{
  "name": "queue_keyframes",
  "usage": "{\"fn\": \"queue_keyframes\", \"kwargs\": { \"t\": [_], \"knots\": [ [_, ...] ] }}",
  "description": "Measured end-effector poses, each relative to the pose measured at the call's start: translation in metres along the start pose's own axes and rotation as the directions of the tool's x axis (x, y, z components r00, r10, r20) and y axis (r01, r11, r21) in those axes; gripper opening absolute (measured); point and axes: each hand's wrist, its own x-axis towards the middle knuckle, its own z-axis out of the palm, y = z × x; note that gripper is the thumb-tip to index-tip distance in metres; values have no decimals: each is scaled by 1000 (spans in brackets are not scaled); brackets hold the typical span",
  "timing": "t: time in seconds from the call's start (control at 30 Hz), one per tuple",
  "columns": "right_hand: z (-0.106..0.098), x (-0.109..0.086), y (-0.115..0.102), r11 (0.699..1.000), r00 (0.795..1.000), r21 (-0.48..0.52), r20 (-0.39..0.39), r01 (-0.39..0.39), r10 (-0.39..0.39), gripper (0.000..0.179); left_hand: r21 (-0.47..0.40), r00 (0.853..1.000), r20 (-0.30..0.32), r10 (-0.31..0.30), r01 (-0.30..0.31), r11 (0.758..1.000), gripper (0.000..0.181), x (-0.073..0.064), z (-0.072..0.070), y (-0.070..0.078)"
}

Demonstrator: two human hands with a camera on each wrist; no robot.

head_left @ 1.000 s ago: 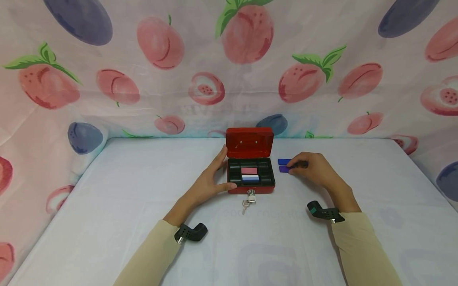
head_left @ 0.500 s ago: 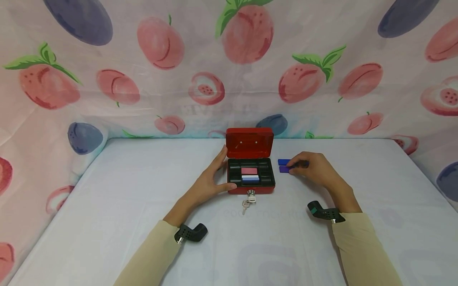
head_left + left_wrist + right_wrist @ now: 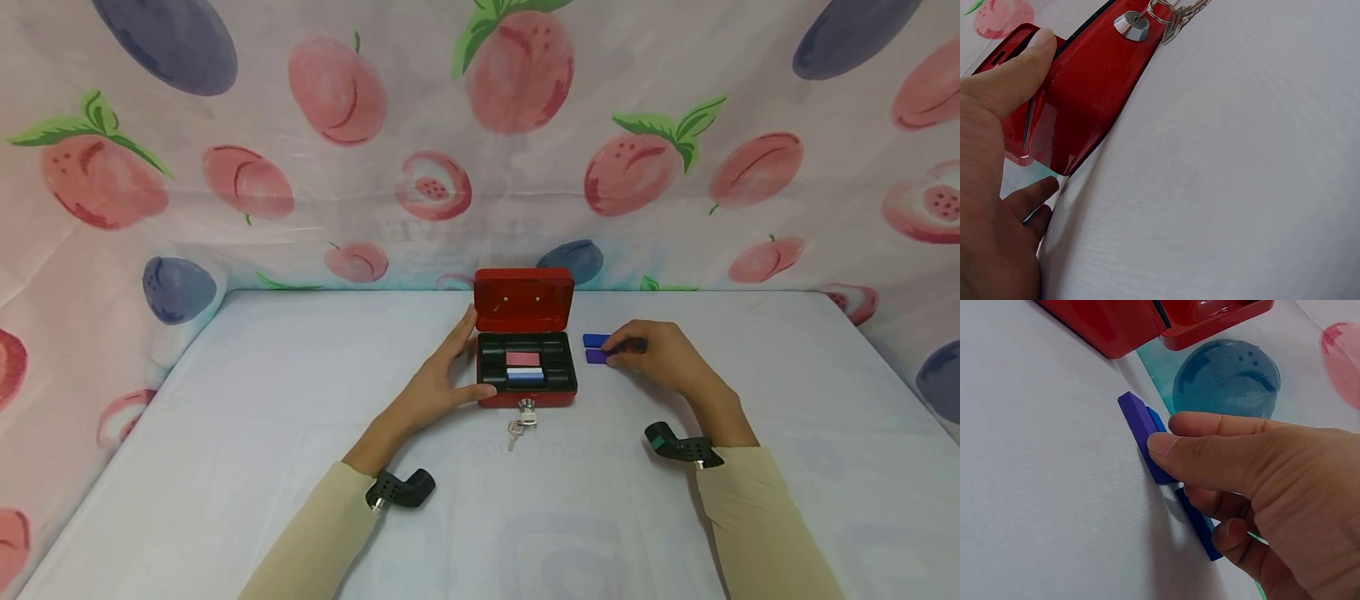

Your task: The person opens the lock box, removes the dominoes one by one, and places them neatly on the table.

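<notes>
- The right grip (image 3: 654, 354) is narrow: the thumb lies on the purple block (image 3: 1136, 422), the index finger is on the far side, by the blue block (image 3: 595, 340). Both blocks are outside the box, side by side, at the fingertips of this grip.
- Below the bent fingers of the same grip, a dark blue piece (image 3: 1197, 525) is partly hidden; I cannot tell if it is a separate block.
- The purple block seems to rest on the table (image 3: 187, 467); I judge that it is not yet lifted.
- The left grip (image 3: 435, 379) is wide. Its thumb touches the front corner of the red box (image 3: 555, 401), and its other fingers stretch along the side of the box; it appears to steady it.
- The box stands between the two grips, just beside the left one. Its lid (image 3: 522, 302) is already open, ahead of both grips.
- To the right of the left thumb, the keys (image 3: 514, 432) hang at the lock (image 3: 1125, 28).
- Already inside, in the middle part of the black tray (image 3: 492, 358), between the grips: a pink block (image 3: 522, 359) and a white-and-blue piece (image 3: 525, 377), maybe two blocks.
- So the work looks partly done: the blocks by the right grip are what remains outside.
</notes>
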Motion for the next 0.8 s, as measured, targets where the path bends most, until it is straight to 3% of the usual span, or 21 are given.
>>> {"fn": "queue_keyframes", "kwargs": {
  "t": [0.53, 0.73, 0.8],
  "knots": [
    [-8, 0, -7, 998, 998, -32, -29, 59, -59, 16, 6, 1000, 0, -6, 6, 1000, 95, 0, 0, 2],
    [-14, -1, -14, 1000, 1000, 8, -21, -2, 2, 15, 15, 1000, -12, -16, 16, 1000, 95, 0, 0, 2],
    [-16, -1, -17, 1000, 1000, 1, -27, 9, -9, 15, 13, 1000, -12, -13, 13, 1000, 95, 0, 0, 2]
  ]
}}
